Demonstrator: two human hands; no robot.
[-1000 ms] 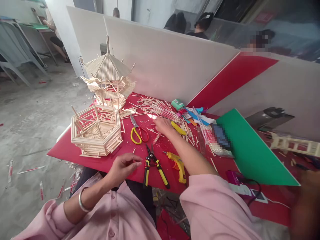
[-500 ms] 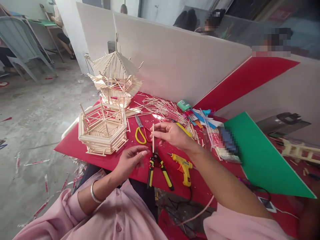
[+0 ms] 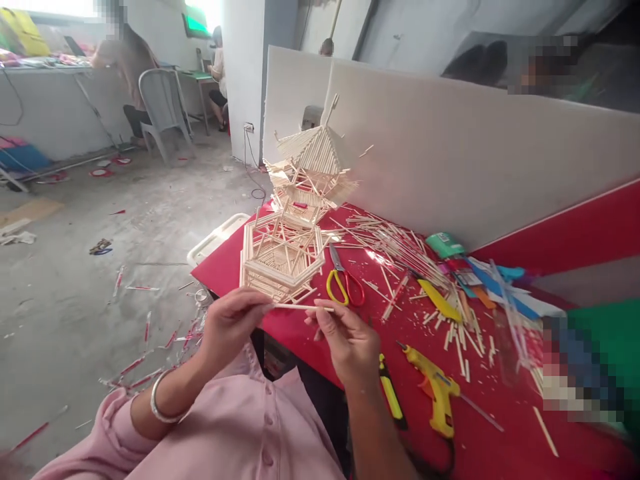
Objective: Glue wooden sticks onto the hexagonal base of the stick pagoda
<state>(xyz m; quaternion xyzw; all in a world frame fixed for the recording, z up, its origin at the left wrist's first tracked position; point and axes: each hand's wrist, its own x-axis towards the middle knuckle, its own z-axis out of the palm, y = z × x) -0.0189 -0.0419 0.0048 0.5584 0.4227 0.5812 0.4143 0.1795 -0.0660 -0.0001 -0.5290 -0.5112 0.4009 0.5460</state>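
A thin pale wooden stick [image 3: 300, 307] lies level between my two hands above the table's front edge. My left hand [image 3: 237, 320] pinches its left end, and the fingers of my right hand [image 3: 347, 333] are closed on its right end. Just beyond them stands a hexagonal stick frame [image 3: 285, 260] with an open top. Behind that rises a tiered stick tower [image 3: 317, 157] with a pointed roof. Scissors [image 3: 345, 277] with one yellow and one red handle lie right of the frame.
On the red table [image 3: 360, 353] are a yellow glue gun [image 3: 433, 390], a black-and-yellow cutter handle [image 3: 393, 393] partly behind my right arm, and loose sticks [image 3: 395, 237]. A white board [image 3: 425, 140] stands behind. People sit in the background.
The view has swung left. My left hand, which was empty, now holds the stick too. The stick was upright in my right hand over the cutter and is now level, nearer the hexagonal frame.
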